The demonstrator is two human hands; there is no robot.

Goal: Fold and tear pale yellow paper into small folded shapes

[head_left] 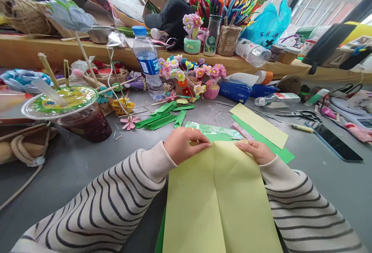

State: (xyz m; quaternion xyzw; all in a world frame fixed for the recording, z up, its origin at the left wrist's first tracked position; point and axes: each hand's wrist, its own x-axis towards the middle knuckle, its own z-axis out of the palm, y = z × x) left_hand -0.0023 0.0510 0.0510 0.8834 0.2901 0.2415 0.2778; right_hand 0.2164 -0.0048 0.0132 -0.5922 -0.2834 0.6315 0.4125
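Left hand [187, 144] and right hand [257, 150] are pinching the top edge of creased yellow paper [193, 202]; it looks light, bendable, easily creased; edge grips suit.

Craft workspace: handmade flowers [200, 73], pipe cleaners [225, 1], folded green paper strips [159, 119], scissors [305, 114] on grey table [130, 167].

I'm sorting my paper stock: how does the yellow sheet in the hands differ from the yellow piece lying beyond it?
The held sheet is larger; the loose piece is a narrow strip. The held sheet has a lengthwise crease; the loose piece shows none. Two hands grip the held sheet; the loose piece overlaps green paper. Both are pale yellow.
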